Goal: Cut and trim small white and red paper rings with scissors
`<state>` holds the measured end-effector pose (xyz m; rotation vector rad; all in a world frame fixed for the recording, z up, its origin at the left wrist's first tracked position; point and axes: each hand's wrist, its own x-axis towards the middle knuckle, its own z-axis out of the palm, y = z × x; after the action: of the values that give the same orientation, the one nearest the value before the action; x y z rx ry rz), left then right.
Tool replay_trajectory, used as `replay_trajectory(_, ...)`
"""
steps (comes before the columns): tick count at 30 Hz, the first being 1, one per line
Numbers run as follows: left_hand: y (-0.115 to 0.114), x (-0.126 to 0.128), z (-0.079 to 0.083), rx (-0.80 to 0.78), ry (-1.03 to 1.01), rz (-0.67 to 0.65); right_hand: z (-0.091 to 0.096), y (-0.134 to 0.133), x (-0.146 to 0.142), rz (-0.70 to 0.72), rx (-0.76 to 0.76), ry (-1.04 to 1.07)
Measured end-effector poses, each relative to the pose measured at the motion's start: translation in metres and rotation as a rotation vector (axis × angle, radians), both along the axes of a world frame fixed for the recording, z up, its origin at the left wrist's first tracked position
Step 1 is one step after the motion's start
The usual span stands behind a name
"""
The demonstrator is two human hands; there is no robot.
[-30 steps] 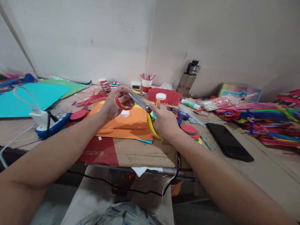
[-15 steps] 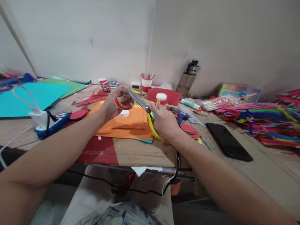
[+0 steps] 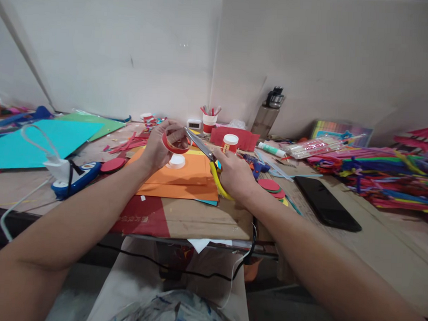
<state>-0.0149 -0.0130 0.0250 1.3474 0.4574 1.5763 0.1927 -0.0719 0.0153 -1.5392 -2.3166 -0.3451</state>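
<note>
1. Left hand (image 3: 160,148), centre frame, pinches a red paper ring (image 3: 173,143) in its fingertips.
2. Right hand (image 3: 234,176), just right, grips yellow-handled scissors (image 3: 205,156); the blade tips seem to touch the ring.

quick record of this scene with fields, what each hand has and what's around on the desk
left hand: holds a red paper ring above the desk
right hand: grips yellow-handled scissors, blades pointing at the ring
under the hands: orange paper sheets, a white lid
right of hands: red paper circles, black phone, heap of coloured strips
left of hands: cyan sheet
back: red-and-white cup, dark bottle
</note>
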Motion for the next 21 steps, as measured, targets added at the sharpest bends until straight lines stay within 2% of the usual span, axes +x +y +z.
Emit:
replay_trajectory(3,0.0000,-0.0006,-0.0007,0.023,0.009,-0.021,-0.0003,-0.0009,-0.0011,-0.026,-0.002,-0.012)
replay_trajectory(8,-0.0041,0.0024,0.0003,-0.066,0.080,-0.074,-0.0005,-0.0018,-0.0021,-0.064,-0.011,-0.033)
replay_trajectory(21,-0.0011,-0.0002,-0.0015,-0.049,0.100,-0.091,0.0009,-0.0016,-0.0018,-0.022,-0.014,-0.030)
